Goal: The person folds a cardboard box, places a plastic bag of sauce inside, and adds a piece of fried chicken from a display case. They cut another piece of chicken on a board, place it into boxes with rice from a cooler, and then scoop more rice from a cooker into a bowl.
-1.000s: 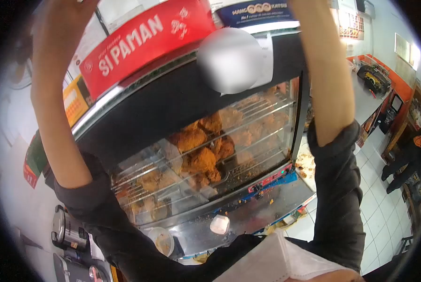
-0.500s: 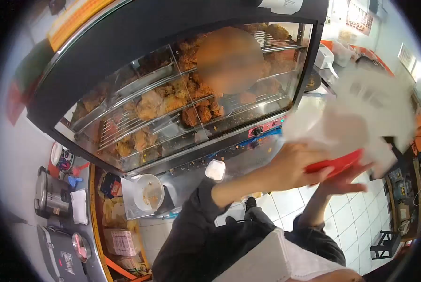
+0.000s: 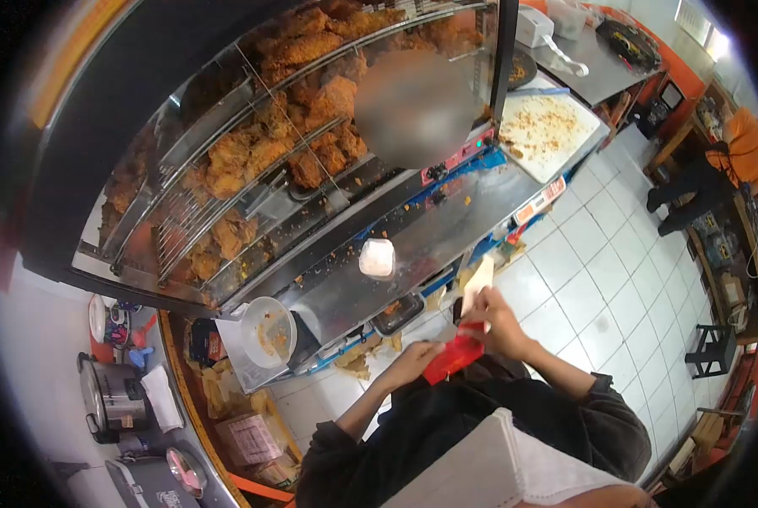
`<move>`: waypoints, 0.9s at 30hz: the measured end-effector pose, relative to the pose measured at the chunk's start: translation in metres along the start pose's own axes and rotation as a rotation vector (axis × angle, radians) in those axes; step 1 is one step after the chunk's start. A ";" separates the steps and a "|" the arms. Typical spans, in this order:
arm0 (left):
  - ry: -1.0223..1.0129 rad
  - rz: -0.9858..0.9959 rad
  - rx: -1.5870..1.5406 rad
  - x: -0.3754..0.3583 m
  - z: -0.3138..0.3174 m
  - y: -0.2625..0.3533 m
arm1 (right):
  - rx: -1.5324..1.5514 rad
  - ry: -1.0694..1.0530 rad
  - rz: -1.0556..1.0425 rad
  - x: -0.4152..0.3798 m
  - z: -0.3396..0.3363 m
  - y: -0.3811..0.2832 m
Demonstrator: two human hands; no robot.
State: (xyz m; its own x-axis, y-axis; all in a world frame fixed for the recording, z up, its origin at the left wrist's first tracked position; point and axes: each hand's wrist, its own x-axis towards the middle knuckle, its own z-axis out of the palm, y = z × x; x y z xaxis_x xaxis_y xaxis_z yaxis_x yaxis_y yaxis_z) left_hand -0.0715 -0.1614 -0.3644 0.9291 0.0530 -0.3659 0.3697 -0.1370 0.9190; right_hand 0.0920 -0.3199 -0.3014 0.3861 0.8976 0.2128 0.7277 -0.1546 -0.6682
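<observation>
both hands lower centre of frame: left hand (image 3: 406, 366) pinches the red paper sleeve (image 3: 453, 356), right hand (image 3: 496, 322) grips its pale flap (image 3: 478, 281); best to keep it taut and pull evenly.

A red packet (image 3: 452, 357), flat and thin like folded card or a sleeve, is held low in the scene, near the person's chest and just in front of the steel surface's (image 3: 446, 229) near edge. It tilts, its lower end to the left and its upper end to the right. The left hand (image 3: 414, 364) grips its lower left end; the right hand (image 3: 499, 326) pinches its upper right end. A pale cream strip (image 3: 478, 281) stands up from the right hand, slanting to the far right.
</observation>
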 end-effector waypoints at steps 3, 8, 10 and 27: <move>0.045 -0.051 -0.175 -0.013 0.007 0.006 | 0.229 -0.099 0.129 0.002 0.010 0.001; 0.157 0.160 -0.031 -0.023 0.016 -0.017 | 0.416 -0.390 -0.025 0.000 0.017 -0.013; 0.129 0.189 -0.007 -0.033 0.015 0.017 | 0.531 -0.346 -0.015 -0.007 0.012 -0.020; 0.496 0.140 -0.036 -0.001 -0.087 0.055 | 1.013 0.260 0.430 -0.020 -0.007 0.002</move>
State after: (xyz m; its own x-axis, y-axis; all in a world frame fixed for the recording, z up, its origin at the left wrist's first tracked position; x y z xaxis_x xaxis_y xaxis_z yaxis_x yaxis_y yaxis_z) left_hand -0.0519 -0.0826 -0.3004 0.8556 0.5002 -0.1337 0.2336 -0.1426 0.9618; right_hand 0.0900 -0.3408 -0.3018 0.6855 0.7194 -0.1117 -0.2434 0.0819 -0.9665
